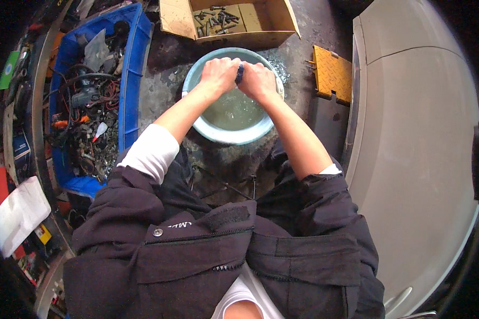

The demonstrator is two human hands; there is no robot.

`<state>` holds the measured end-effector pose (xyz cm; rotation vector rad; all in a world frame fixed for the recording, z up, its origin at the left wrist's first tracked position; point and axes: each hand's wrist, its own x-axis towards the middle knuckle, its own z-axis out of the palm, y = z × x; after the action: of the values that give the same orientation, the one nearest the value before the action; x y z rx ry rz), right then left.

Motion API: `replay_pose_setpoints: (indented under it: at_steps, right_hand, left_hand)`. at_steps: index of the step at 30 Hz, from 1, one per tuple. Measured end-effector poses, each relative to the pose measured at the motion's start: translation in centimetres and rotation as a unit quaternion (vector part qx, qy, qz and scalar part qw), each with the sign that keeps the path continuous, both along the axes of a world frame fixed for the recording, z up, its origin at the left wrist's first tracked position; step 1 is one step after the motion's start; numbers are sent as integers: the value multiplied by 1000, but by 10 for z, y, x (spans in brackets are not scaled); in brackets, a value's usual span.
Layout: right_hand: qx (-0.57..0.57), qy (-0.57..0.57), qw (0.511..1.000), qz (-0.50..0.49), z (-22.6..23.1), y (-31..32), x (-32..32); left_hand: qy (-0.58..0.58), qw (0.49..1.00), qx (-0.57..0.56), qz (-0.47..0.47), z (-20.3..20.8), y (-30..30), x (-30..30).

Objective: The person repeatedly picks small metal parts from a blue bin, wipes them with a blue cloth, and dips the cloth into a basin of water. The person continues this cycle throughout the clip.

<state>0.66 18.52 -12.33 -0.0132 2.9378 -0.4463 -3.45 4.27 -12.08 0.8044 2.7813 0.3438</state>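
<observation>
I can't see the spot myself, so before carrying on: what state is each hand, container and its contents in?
Left hand: closed
Right hand: closed
Dark blue item: gripped between both hands, mostly hidden
Basin: upright, part-filled
Water: cloudy
Cardboard box: open
Bolts: loose, jumbled
Blue crate: open, heaped with mixed parts

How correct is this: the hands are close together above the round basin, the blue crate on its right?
Wrong side: the head view shows the blue crate left of the basin; the left hand and right hand are close together above it.
</observation>
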Motion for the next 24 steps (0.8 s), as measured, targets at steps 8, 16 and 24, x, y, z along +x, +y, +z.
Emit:
replay_pose_setpoints:
  at_steps: [8, 16, 24]
  right_hand:
    - [-163, -45, 983, 73, 67, 40, -4]
    - [-253, -101, 958, 95, 130, 50, 11]
    - [-188, 149, 967, 84, 121, 68, 13]
  left_hand:
    - [-92, 954, 271, -89, 42, -36, -23]
    - [-148, 915, 356, -114, 91, -34, -21]
    - [-207, 857, 471, -33, 99, -22, -14]
